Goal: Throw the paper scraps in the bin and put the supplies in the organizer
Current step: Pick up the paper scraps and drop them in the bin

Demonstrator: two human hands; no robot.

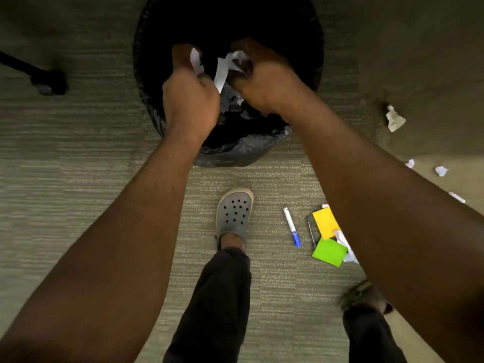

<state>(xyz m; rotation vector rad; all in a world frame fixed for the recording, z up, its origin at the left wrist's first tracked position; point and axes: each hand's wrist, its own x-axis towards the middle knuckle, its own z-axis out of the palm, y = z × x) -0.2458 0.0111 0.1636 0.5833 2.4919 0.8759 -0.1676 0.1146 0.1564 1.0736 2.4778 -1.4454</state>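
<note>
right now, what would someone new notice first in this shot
Both hands meet over the black-lined bin at top centre: the left hand and the right hand each hold white paper scraps above its opening. On the carpet at lower right lie a blue-capped marker, an orange sticky pad and a green sticky pad. More crumpled scraps, such as one at the right edge, are not yet picked up.
</note>
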